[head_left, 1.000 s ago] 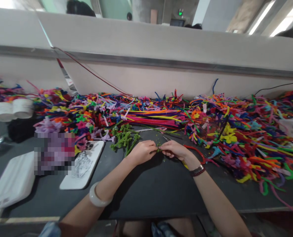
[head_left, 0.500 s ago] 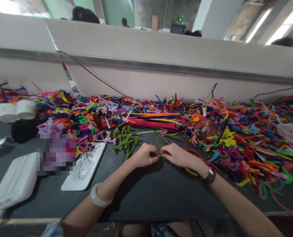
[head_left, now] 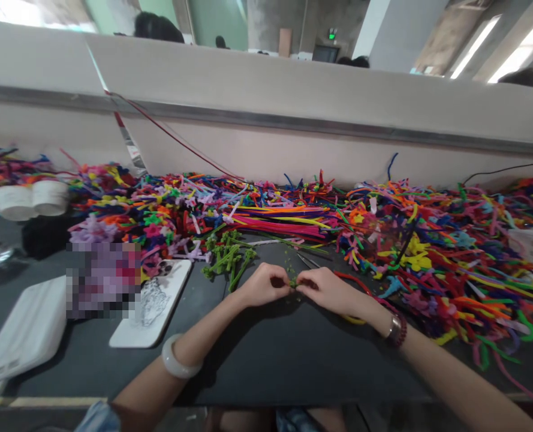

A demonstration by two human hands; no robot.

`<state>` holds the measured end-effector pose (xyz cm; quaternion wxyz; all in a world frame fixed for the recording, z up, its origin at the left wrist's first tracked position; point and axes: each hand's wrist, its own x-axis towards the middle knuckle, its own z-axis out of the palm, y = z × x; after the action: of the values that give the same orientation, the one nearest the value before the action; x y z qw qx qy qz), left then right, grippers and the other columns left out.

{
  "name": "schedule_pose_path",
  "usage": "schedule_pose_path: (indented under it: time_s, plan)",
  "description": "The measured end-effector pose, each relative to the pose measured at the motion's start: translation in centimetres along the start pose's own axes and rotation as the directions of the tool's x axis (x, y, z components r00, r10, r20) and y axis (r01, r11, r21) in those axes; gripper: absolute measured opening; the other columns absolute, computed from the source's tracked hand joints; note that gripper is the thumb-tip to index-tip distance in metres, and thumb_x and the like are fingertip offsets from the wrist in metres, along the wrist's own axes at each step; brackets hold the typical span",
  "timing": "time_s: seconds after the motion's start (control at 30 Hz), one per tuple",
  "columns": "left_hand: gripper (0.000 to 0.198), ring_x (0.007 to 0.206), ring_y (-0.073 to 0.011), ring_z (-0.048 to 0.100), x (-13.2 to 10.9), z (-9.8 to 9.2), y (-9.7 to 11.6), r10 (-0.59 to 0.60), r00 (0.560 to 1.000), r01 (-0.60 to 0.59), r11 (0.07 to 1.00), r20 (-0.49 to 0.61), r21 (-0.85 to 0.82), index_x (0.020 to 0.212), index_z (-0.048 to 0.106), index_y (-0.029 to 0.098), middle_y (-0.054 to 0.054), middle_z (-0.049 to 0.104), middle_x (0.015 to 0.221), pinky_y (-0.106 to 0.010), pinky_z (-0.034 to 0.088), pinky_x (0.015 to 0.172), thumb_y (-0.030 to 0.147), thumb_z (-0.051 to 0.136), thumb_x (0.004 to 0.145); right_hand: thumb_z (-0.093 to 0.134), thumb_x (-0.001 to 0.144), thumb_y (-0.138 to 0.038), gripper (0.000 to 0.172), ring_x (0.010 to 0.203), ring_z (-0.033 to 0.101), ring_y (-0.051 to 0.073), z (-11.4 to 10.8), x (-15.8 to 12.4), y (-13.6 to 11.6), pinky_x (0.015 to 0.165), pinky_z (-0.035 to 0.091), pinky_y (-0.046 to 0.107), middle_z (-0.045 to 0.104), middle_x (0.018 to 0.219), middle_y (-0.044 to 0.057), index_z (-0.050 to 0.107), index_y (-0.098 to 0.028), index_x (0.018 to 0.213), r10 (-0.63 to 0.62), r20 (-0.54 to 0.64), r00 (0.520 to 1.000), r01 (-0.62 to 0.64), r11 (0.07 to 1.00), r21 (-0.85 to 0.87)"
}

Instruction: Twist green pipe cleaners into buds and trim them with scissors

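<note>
My left hand (head_left: 268,284) and my right hand (head_left: 322,288) meet over the dark table, fingertips pinched together. Between them they hold a small green pipe-cleaner piece (head_left: 294,282), mostly covered by the fingers. Green fuzzy bits (head_left: 288,262) lie scattered just beyond. Left of my left hand is a pile of bent green pipe-cleaner pieces (head_left: 226,255). A cutting tool with pointed metal tips (head_left: 309,260) lies partly under my right hand; a red curved part and a yellow one show beside the wrist.
A bundle of straight coloured pipe cleaners (head_left: 284,222) lies behind my hands. Heaps of coloured pipe-cleaner shapes (head_left: 450,252) line the white partition (head_left: 266,144). At left are a phone (head_left: 153,324), a white power bank (head_left: 27,330) and paper cups (head_left: 50,198). People's heads show beyond the partition.
My right hand has shifted slightly right and turned, its forearm swinging outward and covering more of the tool's yellow part. Both hands keep pinching the green piece. The left hand barely moves.
</note>
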<state>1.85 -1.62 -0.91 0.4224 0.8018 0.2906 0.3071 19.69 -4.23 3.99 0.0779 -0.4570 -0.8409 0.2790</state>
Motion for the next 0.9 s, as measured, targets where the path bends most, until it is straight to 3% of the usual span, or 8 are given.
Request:
schedule_pose_path:
  time_s: [0.07,0.13,0.2,0.3,0.6,0.7,0.9]
  plan:
    - [0.013,0.061,-0.0095,0.05,0.0,0.1,-0.2,0.135,0.991,-0.129,0.972,-0.014,0.198,0.063,0.06,0.013,-0.002,0.057,0.063,-0.02,0.037,0.059,0.019,0.051,0.071,0.046,0.078,-0.029,0.02,0.052,0.052,0.01,0.0,0.6,0.5,0.053,0.042,0.024,0.056,0.061,0.002,0.056,-0.012,0.074,0.132,0.167,0.977,-0.175,0.945,0.276]
    - [0.015,0.065,-0.0103,0.052,-0.1,0.1,-0.4,0.208,0.978,-0.199,0.922,0.01,0.333,0.068,0.061,0.014,-0.004,0.058,0.069,-0.02,0.039,0.061,0.017,0.047,0.074,0.048,0.076,-0.036,0.026,0.051,0.053,0.009,0.0,1.1,1.1,0.054,0.044,0.023,0.057,0.063,0.003,0.055,-0.011,0.071,0.151,0.298,0.942,-0.291,0.81,0.509]
    - [0.018,0.068,-0.0107,0.053,-0.2,0.1,-0.6,0.24,0.97,-0.23,0.871,0.032,0.434,0.072,0.062,0.016,-0.004,0.058,0.071,-0.02,0.04,0.063,0.017,0.045,0.076,0.05,0.074,-0.04,0.031,0.052,0.053,0.007,0.1,1.4,1.7,0.054,0.043,0.022,0.058,0.065,0.003,0.056,-0.01,0.07,0.157,0.349,0.924,-0.353,0.698,0.622]
    - [0.021,0.07,-0.0109,0.054,-0.3,-0.1,-1.0,0.257,0.964,-0.25,0.81,0.062,0.531,0.075,0.062,0.017,-0.004,0.057,0.072,-0.02,0.04,0.065,0.019,0.042,0.079,0.055,0.07,-0.04,0.03,0.05,0.052,0.006,0.3,1.8,2.4,0.051,0.041,0.019,0.058,0.063,0.003,0.057,-0.009,0.068,0.195,0.341,0.92,-0.384,0.633,0.672]
    - [0.026,0.073,-0.0115,0.053,0.0,-0.3,-1.1,0.22,0.969,-0.241,0.724,0.115,0.646,0.079,0.059,0.015,-0.005,0.057,0.076,-0.021,0.04,0.068,0.021,0.035,0.084,0.06,0.065,-0.035,0.025,0.049,0.05,0.006,1.3,2.8,3.2,0.048,0.039,0.019,0.057,0.058,0.0,0.058,-0.011,0.071,0.249,0.219,0.943,-0.331,0.654,0.68]
    - [0.026,0.074,-0.0124,0.053,0.1,-0.4,-1.0,0.206,0.97,-0.236,0.686,0.127,0.688,0.08,0.057,0.014,-0.005,0.058,0.078,-0.022,0.04,0.069,0.02,0.032,0.085,0.061,0.064,-0.034,0.025,0.05,0.049,0.006,1.8,2.9,3.3,0.049,0.039,0.019,0.056,0.06,-0.001,0.057,-0.011,0.073,0.262,0.152,0.953,-0.288,0.626,0.724]
    - [0.027,0.076,-0.0143,0.052,0.2,-0.2,-0.8,0.212,0.964,-0.264,0.658,0.163,0.705,0.08,0.055,0.012,-0.007,0.057,0.08,-0.024,0.039,0.071,0.019,0.03,0.085,0.062,0.063,-0.036,0.026,0.048,0.047,0.005,2.1,2.6,3.8,0.049,0.037,0.02,0.054,0.058,-0.001,0.057,-0.011,0.071,0.27,0.145,0.952,-0.281,0.582,0.763]
